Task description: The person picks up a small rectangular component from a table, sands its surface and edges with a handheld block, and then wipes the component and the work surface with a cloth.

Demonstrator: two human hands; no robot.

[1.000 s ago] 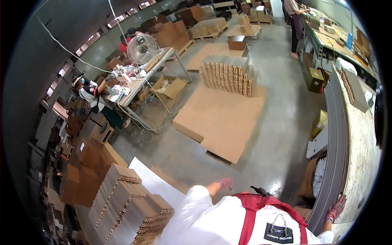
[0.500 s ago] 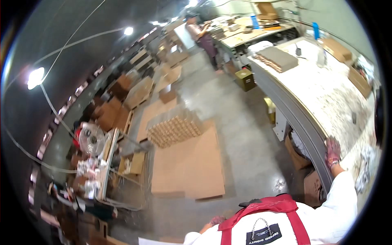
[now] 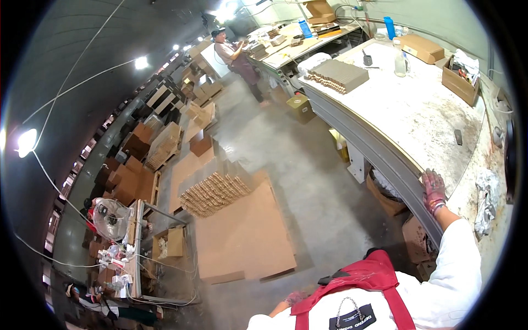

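Observation:
My right hand (image 3: 433, 190), in a pink glove, rests on the front edge of a long speckled worktable (image 3: 418, 110) and grips its rim. My left hand (image 3: 295, 298), also gloved in pink, hangs low by my side above the floor, holding nothing; its fingers are mostly hidden by my white sleeve and red apron strap. A stack of flat cardboard pieces (image 3: 336, 76) lies on the far part of the worktable.
A large cardboard sheet (image 3: 242, 234) covers the floor with a stack of folded cartons (image 3: 212, 192) on it. Boxes sit under the table. A person (image 3: 236, 58) stands at a far bench. A fan (image 3: 109, 218) and cluttered table stand at left.
The view has swung right and up toward the worktable. My right hand has stayed on the table's edge; my left hand has dropped lower in the picture.

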